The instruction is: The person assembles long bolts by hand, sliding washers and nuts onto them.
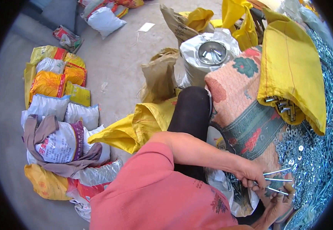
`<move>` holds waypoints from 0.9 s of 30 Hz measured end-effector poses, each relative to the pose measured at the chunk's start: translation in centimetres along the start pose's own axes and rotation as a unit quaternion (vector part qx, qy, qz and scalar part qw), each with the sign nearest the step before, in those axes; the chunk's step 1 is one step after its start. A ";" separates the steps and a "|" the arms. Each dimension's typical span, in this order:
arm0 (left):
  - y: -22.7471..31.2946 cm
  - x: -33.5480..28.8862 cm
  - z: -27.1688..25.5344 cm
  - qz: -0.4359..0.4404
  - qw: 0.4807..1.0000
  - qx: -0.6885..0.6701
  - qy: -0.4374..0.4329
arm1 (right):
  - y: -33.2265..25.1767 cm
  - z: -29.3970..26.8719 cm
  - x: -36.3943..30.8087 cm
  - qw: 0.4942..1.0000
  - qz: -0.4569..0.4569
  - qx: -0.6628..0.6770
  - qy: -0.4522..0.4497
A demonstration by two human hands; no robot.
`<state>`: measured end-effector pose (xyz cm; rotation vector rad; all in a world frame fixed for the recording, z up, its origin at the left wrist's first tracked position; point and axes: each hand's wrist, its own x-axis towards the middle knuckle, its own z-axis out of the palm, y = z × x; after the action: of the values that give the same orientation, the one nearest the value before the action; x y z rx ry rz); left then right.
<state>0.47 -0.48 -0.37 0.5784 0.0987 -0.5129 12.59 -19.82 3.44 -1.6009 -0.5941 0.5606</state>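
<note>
My left hand is closed around several thin silver metal rods, which stick out from its fingers to the right. Just below it, my right hand has its fingertips at the far end of the lowest metal rod, the thumb and fingers curled about it. Both hands are over the edge of a heap of small metal washers. Beyond lies a larger pile of long shiny metal rods. What is inside the left palm is hidden.
A yellow woven sack spills metal tubes on a patterned pink blanket. A steel bowl with a few rods sits on a white sack. Filled bags line the left. A yellow sack lies by my black-clad leg.
</note>
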 end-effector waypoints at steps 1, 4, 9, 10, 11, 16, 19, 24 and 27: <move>-0.1 0.1 0.0 0.004 1.000 0.006 0.006 | 0.1 1.8 -0.1 0.997 0.047 0.049 0.023; 0.0 -0.2 0.0 0.042 0.998 0.034 0.028 | -0.2 5.3 -0.6 0.994 0.046 0.101 0.020; 1.2 -0.3 -0.4 0.097 0.980 0.143 0.100 | -2.9 2.6 0.7 0.995 0.092 0.008 0.046; 1.2 -0.6 -0.4 0.096 0.984 0.114 0.093 | -3.1 2.6 1.1 0.999 0.038 0.008 0.027; 1.2 -0.7 -0.4 0.095 0.988 0.085 0.086 | -2.9 3.1 1.2 0.998 0.029 0.034 0.036; -0.4 0.4 -0.4 0.132 0.975 0.114 0.135 | -0.2 3.6 1.0 0.982 -0.051 -0.184 0.015; -0.9 0.9 -0.2 0.262 0.934 0.204 0.130 | 1.2 2.4 1.1 0.954 -0.115 -0.274 0.038; -0.2 0.1 0.6 0.198 0.945 0.197 0.168 | 2.2 0.8 0.7 0.995 -0.057 -0.046 0.071; 1.0 -0.9 0.3 0.205 0.928 0.238 0.198 | 0.6 1.6 0.8 0.988 0.000 -0.141 0.067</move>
<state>0.12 0.49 0.55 1.1471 0.2352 0.0042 12.18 -18.14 2.64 -1.8897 -0.5912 0.3751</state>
